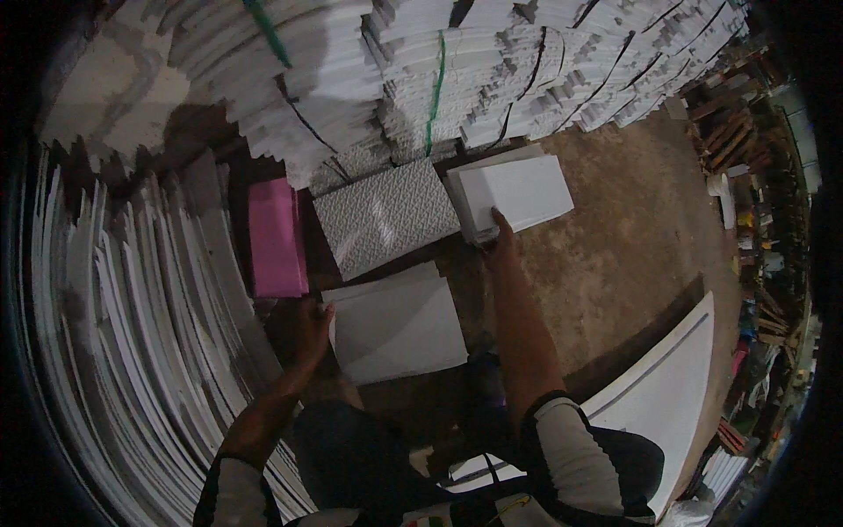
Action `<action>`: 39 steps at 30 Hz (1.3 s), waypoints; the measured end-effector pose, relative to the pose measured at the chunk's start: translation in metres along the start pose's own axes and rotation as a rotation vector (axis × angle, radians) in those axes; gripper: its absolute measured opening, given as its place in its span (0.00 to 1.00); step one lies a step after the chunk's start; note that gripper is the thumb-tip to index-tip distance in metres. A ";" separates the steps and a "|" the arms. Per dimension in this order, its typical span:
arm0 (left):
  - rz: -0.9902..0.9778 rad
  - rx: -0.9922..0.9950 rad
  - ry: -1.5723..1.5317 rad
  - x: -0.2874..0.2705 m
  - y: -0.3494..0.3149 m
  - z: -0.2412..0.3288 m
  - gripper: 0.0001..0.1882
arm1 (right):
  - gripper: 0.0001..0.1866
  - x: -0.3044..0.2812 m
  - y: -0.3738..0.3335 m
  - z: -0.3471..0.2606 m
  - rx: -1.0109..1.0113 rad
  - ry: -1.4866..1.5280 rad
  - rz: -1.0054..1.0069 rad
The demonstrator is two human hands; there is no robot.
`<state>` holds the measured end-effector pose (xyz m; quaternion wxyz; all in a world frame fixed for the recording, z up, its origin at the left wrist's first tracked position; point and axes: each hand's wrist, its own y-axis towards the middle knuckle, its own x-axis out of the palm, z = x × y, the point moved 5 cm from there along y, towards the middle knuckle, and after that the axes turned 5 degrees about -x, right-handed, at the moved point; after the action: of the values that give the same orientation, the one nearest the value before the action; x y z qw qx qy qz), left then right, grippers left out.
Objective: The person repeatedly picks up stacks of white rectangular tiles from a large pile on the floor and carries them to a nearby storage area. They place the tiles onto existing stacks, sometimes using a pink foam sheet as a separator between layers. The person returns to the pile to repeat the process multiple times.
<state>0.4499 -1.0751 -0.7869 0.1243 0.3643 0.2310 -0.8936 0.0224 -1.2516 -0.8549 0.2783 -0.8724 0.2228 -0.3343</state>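
Observation:
My left hand (pixel 318 327) grips the left edge of a pile of plain white sheets (pixel 399 325) in front of my knees, thumb on the edge. Farther right, my right hand (pixel 500 235) is closed on the near edge of another stack of white sheets (pixel 518 195), its thumb on top and its other fingers mostly hidden. The sheets in this stack are not quite aligned. Between the two, slightly farther away, lies a stack with a grey-white patterned top (pixel 386 215). A pink stack (pixel 277 239) lies left of it, just beyond my left hand.
Tall strapped bundles of white sheets (pixel 492 79) form a wall at the far side. Many large boards (pixel 132 325) stand on edge along the left. A large white panel (pixel 667 378) lies at the lower right on the brown floor (pixel 606 255). Wood scraps (pixel 729 140) clutter the far right.

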 end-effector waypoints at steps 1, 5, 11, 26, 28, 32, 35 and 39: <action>0.001 0.005 0.019 -0.006 0.001 0.013 0.26 | 0.36 0.003 0.001 -0.001 0.020 0.008 -0.013; -0.033 -0.011 0.323 -0.034 -0.004 0.083 0.25 | 0.30 0.005 0.012 -0.008 -0.013 0.071 0.011; 0.116 -0.067 0.057 -0.015 0.027 0.024 0.28 | 0.29 0.025 0.006 -0.002 0.042 0.085 0.068; -0.110 0.106 -0.300 0.040 0.062 0.107 0.37 | 0.33 0.019 -0.017 -0.027 -0.230 0.213 -0.072; -0.248 0.051 -0.395 0.059 0.051 0.147 0.40 | 0.31 -0.001 -0.021 -0.037 -0.412 0.042 -0.025; -0.458 0.056 -0.677 0.085 0.038 0.185 0.47 | 0.29 0.013 -0.060 -0.001 -0.343 0.184 -0.038; -0.575 -0.059 -0.965 0.084 0.031 0.209 0.50 | 0.27 0.064 -0.110 0.036 -0.264 0.221 0.017; -0.263 -0.187 -1.054 0.038 0.028 0.210 0.48 | 0.30 0.127 -0.169 0.081 -0.300 0.128 -0.056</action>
<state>0.3099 -1.2073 -0.6907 0.1422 -0.1772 0.2597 -0.9386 0.1996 -1.1713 -0.7401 0.1207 -0.8870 0.2633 -0.3597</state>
